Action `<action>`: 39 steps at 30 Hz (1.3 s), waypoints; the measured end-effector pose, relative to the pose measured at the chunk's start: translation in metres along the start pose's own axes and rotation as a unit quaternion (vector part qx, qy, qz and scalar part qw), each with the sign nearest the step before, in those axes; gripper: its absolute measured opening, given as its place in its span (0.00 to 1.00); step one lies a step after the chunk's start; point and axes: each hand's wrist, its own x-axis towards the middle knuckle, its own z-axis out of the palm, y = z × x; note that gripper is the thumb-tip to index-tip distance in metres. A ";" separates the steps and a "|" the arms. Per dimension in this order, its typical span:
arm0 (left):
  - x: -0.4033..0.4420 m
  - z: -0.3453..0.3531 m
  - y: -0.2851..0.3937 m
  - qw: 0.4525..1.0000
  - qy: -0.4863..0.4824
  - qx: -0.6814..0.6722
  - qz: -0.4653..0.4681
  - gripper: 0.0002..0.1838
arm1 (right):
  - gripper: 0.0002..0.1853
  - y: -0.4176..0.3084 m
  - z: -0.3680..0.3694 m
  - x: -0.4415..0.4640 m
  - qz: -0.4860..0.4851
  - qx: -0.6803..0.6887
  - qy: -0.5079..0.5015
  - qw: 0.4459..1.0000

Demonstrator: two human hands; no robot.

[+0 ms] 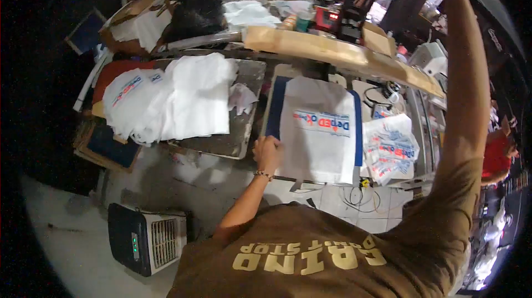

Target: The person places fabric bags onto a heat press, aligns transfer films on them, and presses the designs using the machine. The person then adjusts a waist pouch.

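Observation:
A white cloth piece [316,131] with red and blue "DepED OK" lettering lies flat on a blue-edged board [358,126] in front of me. My left hand [267,154] is at the near left edge of that board, its fingers curled in. Whatever they grip there, if anything, is hidden. My right arm [463,76] reaches up along the right side, and its hand is past the top edge of the view. To the left, a stack of white cloth [199,95] lies beside a printed white cloth [130,98].
Printed pieces [390,145] overlap in a pile on the right. A long cardboard-coloured beam [332,51] runs across the back. A black and white box-shaped appliance [147,240] stands on the floor at lower left; cables [363,198] lie below the bench.

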 end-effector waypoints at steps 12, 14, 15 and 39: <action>0.202 -0.216 -0.148 0.971 -0.006 -0.166 0.170 0.14 | 0.17 -0.039 -0.100 -0.110 0.048 0.276 -0.057 0.958; 0.225 -0.284 -0.173 0.982 0.051 -0.130 0.124 0.15 | 0.17 -0.060 -0.150 -0.169 0.157 0.223 -0.077 0.959; 0.243 -0.310 -0.203 0.985 0.075 -0.129 0.084 0.16 | 0.17 -0.053 -0.172 -0.203 0.178 0.306 -0.117 0.928; 0.161 -0.062 -0.096 0.902 -0.254 -0.021 0.349 0.18 | 0.25 -0.255 -0.452 -0.800 0.764 0.104 -0.553 0.315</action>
